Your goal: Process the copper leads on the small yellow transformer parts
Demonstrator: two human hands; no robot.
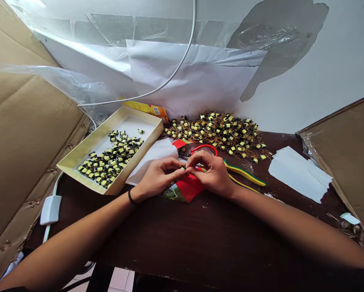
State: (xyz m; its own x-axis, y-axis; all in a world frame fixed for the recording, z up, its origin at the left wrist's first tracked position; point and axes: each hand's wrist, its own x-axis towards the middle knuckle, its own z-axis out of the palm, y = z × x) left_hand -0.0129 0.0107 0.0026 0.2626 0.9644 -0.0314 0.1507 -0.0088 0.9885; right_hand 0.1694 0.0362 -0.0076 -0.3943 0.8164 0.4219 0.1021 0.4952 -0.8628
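Between my fingertips, low over the table, is a small coil (184, 167), dark with a bit of yellow and mostly hidden. My left hand (161, 175) pinches it between thumb and fingers from the left. My right hand (214, 173) is closed too, its thumb and forefinger meeting at the same coil; any wire there is too fine to make out. Under the hands lies a red and green printed wrapper (189, 188). Yellow-green handled pliers (245, 174) lie beside my right hand, and a red curved handle (204, 147) shows just behind it.
At left, a shallow cardboard tray (90, 187) holds many yellow-taped coils. A heap of coils with copper wire ends (218, 132) lies against the back wall. White paper (299, 172) lies at right. A white cable (182, 61) hangs across the back; cardboard walls (26, 117) flank the table.
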